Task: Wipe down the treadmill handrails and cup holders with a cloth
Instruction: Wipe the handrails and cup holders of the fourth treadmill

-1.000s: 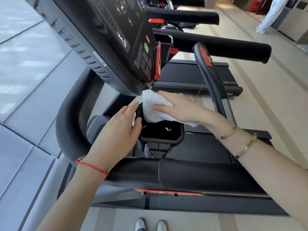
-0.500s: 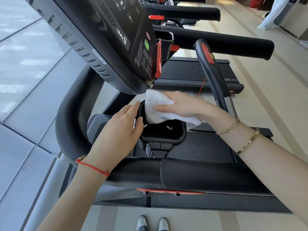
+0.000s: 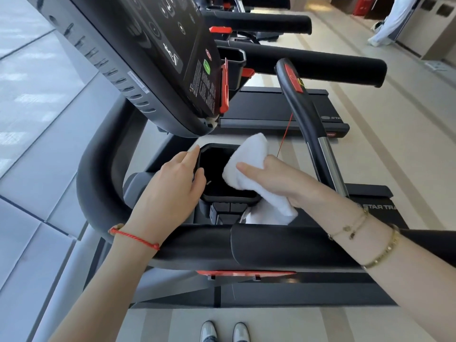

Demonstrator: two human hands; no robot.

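Cloth (image 3: pixel 249 166) now shifted to cup holder's (image 3: pixel 229 199) right rim, pinched in right grip (image 3: pixel 283 178); left grip (image 3: pixel 172 186) spread.

Right hand (image 3: pixel 278 178) presses white cloth (image 3: pixel 249 166) on cup holder (image 3: pixel 229 199) rim

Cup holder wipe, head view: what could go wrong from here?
1. The cloth has a loose tail hanging past the cup holder rim; it could snag on the bracket below.
2. The red cord hangs just behind the right hand; a wide stroke might catch it.
3. The left hand steadies the rim only with its fingers, so it may slip under hard wiping.
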